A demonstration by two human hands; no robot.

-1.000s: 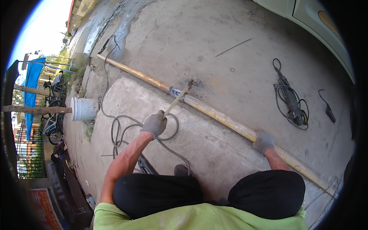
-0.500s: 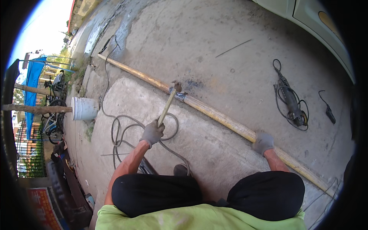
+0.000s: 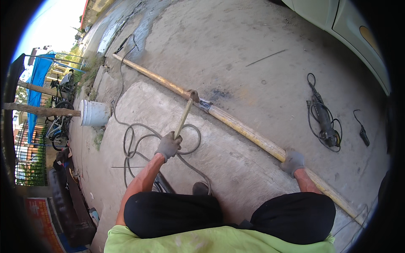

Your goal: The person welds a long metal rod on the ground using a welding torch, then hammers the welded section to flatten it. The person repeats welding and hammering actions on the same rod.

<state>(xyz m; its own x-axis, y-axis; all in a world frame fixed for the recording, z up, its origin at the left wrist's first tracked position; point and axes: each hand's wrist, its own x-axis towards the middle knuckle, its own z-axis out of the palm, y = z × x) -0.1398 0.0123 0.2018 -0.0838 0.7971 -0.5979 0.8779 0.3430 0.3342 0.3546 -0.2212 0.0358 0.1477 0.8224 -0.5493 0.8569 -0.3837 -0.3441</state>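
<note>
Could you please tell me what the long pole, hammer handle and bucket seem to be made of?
Long pole: probably metal pipe, its yellowish surface scuffed and patchy, with a dark, scorched-looking band. Hammer handle: perhaps wood or painted metal; pale, straight and matte. Bucket: likely plastic, dull whitish, with ridges near its rim.

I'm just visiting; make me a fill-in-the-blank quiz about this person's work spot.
The gray-gloved left hand holds the rust-brown-headed hammer by its pale wooden ____.
The gray-gloved right hand grips the long, round, yellowish pole to the ____ of its dark band.
The white plastic bucket is on the person's ____ side.
The loose cloth trousers are ____.
Missing words: handle; right; left; black.
</note>
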